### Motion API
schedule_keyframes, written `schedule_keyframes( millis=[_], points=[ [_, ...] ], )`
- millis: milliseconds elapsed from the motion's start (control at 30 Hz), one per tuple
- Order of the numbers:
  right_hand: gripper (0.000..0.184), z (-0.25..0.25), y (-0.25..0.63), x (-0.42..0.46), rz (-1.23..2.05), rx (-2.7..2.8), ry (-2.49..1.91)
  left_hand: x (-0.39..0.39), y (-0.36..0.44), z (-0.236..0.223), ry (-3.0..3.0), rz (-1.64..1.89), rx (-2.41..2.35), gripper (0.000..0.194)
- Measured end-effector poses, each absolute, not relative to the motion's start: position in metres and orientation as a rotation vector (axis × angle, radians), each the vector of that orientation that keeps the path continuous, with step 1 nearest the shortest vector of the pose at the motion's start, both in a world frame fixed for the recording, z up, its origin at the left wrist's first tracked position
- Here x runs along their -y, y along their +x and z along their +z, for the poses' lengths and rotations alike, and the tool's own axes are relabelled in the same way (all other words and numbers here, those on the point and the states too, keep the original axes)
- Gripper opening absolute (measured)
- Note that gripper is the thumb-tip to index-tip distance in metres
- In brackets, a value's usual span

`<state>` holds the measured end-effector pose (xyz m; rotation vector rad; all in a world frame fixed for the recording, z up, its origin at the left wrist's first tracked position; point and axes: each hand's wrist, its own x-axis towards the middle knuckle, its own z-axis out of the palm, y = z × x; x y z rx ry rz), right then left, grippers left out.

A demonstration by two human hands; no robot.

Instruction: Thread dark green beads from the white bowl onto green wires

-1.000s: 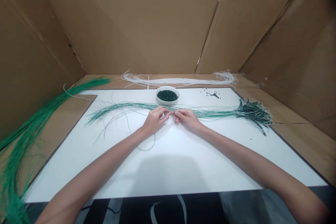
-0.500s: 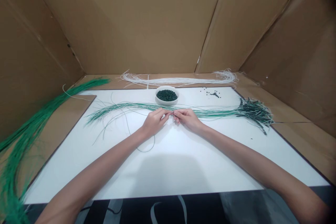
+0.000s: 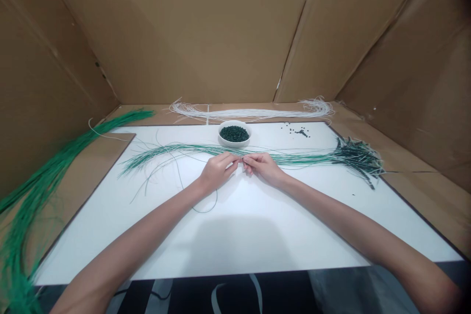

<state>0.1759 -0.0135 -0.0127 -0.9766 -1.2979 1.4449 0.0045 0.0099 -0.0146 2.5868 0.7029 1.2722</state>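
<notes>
My left hand and my right hand meet fingertip to fingertip above the white board, both closed in a pinch. A thin green strand loops out from under my left hand, which appears to pinch it. What sits between my right fingertips is too small to make out. Behind my hands lies a long bundle of green strands, its right end a thick cluster of dark green beads and pale tips. A white bowl filled with small dark green beads stands just beyond my fingers.
Loose dark beads lie right of the bowl. A bundle of white strands stretches along the back. At the left, a thick green bundle hangs over the cardboard. Cardboard walls enclose the white board.
Almost nothing differs. Both hands keep their pinch in the same place, with only a slight shift at the fingertips.
</notes>
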Motion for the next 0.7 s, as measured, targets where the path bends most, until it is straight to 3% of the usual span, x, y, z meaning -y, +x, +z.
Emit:
schedule_keyframes(
  millis=[700],
  points=[
    [0.028, -0.0062, 0.1745, 0.0153, 1.492, 1.209, -0.996, -0.0107, 0.0046, -0.0134, 2.596, 1.309, -0.670, 0.016]
  ],
)
